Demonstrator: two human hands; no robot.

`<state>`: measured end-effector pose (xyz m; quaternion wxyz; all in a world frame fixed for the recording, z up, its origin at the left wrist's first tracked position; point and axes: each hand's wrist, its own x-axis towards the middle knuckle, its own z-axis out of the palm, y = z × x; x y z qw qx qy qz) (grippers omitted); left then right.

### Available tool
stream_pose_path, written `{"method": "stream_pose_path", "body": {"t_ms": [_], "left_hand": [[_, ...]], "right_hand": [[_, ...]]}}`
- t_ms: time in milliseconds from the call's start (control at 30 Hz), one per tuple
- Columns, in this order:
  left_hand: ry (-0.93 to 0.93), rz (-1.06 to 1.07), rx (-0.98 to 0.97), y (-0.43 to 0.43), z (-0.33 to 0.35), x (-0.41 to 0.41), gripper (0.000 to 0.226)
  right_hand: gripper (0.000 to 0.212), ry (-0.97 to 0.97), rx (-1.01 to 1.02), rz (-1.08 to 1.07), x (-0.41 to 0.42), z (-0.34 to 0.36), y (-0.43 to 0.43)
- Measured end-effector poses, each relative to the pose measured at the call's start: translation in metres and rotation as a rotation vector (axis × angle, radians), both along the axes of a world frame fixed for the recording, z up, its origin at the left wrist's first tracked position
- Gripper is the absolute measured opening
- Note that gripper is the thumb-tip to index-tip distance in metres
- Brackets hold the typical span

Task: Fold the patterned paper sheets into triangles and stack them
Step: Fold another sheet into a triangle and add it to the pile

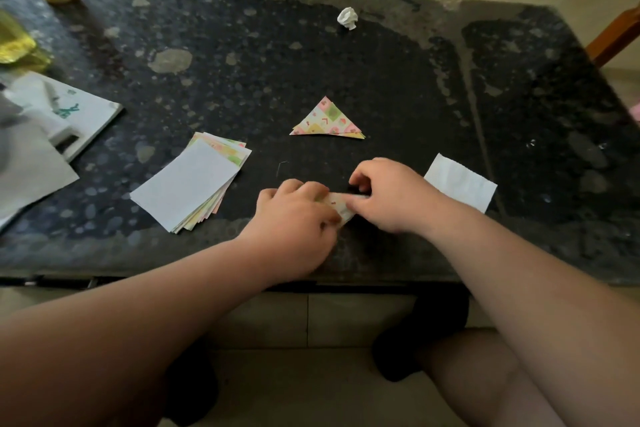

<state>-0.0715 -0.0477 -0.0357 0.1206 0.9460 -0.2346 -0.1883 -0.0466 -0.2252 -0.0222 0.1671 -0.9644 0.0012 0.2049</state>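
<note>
At the front edge of the desk (242, 45), the left hand (298, 215) and right hand (388, 194) are each pinching a partly folded patterned sheet (341, 206) in a curled, closed grip, and uneven pressure is risking a skewed crease mismatching the finished triangles (329, 121) lying nearer the desk's centre.

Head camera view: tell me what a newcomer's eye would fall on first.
The hands draw the eye first: the left hand and right hand both pinch a small patterned sheet near the front edge of the dark table. Just beyond them lie the folded triangles, and to the left sits a stack of unfolded sheets, white side up.
</note>
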Motion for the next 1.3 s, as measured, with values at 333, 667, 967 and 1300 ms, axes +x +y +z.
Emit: {"method": "stream_pose_path", "body": {"t_ms": [333, 667, 967, 1300], "left_hand": [[0.074, 0.205, -0.020, 0.007, -0.002, 0.036, 0.043], [0.601, 0.714, -0.841, 0.006, 0.007, 0.036, 0.042], [0.587, 0.862, -1.039, -0.005, 0.003, 0.033, 0.018], [0.467, 0.770, -0.984, -0.004, 0.000, 0.037, 0.016]], "right_hand": [[0.011, 0.184, 0.005, -0.003, 0.006, 0.003, 0.008], [0.017, 0.148, 0.718, -0.430, 0.003, 0.004, -0.015], [0.014, 0.195, 0.753, -0.396, 0.000, -0.002, -0.018], [0.013, 0.247, 0.708, -0.310, -0.001, 0.001, -0.016]]}}
